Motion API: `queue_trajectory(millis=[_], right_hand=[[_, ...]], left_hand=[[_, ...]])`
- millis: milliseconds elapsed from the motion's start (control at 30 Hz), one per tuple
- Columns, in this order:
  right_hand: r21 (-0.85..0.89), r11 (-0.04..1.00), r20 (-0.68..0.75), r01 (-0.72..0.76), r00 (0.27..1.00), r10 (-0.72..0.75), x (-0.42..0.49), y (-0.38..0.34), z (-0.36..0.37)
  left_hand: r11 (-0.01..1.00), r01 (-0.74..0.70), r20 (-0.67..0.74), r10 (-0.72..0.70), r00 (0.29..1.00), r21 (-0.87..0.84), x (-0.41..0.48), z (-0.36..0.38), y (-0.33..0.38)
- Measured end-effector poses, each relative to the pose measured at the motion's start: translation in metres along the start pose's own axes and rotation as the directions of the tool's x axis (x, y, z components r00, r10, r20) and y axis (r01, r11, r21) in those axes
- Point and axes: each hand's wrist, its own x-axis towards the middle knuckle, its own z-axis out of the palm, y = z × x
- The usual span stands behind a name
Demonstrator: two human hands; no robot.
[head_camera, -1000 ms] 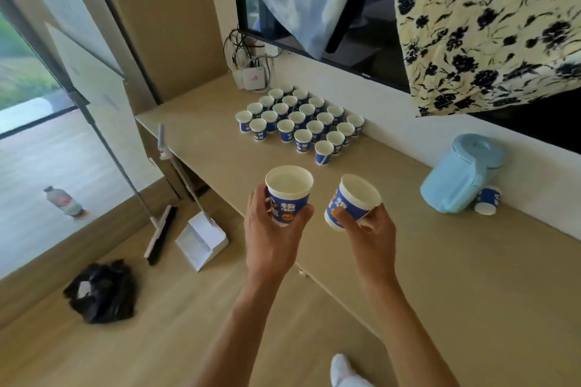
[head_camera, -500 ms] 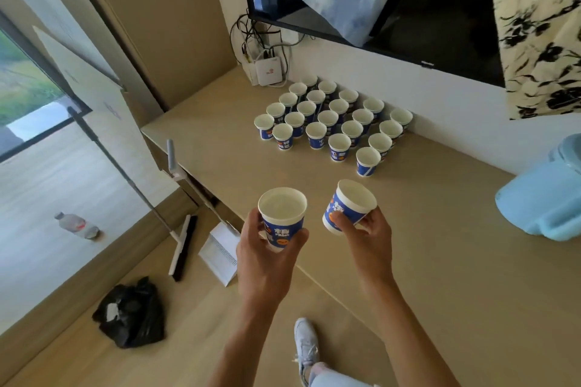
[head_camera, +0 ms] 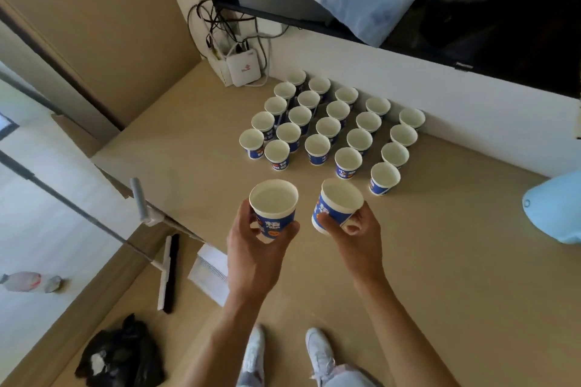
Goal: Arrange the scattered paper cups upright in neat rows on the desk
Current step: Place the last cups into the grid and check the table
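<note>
**Both grips carry a cup, just short of the rows**

Head view: the left grip (head_camera: 257, 248) is wrapped round the left cup (head_camera: 273, 210), thumb on one side and fingers on the other, and holds it about upright. The right grip (head_camera: 358, 239) pinches the right cup (head_camera: 336, 207) low on its wall, and that cup is tilted. Both cups hang above the worktop (head_camera: 440, 261), nearer its front edge and just short of the nearest row.

Most of the job looks done. Some twenty cups, the rows (head_camera: 327, 129), stand upright in lines running from the back edge forward, close to the far-left corner beside a router (head_camera: 243, 69). The lines are uneven in length, and I judge the two held cups belong at the short ends. They are not yet set down.

The right end of the worktop is out of view. A pale blue jug (head_camera: 556, 210) is cut off at that side, so I cannot tell whether loose cups remain there. The print on the cups is too blurred to read, and the back cups partly hide one another.
</note>
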Motion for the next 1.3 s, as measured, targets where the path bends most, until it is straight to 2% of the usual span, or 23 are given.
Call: queue_trajectory(millis=[200,467,833,1300], right_hand=[[-0.103,0.995,-0.149,-0.003,0.989,-0.013,0.027,0.028,0.04],[-0.215,0.976,-0.255,-0.026,0.966,-0.031,0.08,0.095,0.093],[-0.313,0.943,-0.285,0.115,0.936,-0.209,0.159,0.155,0.121],[-0.348,0.912,-0.309,0.219,0.891,-0.332,0.171,0.165,0.127]], left_hand=[[0.999,0.046,0.199,-0.047,0.979,0.01,0.062,0.004,-0.049],[0.999,0.025,0.321,-0.033,0.947,0.028,0.122,0.006,-0.112],[0.995,-0.09,0.387,0.097,0.917,-0.035,0.164,0.027,-0.175],[0.986,-0.136,0.378,0.162,0.911,-0.095,0.172,0.032,-0.201]])
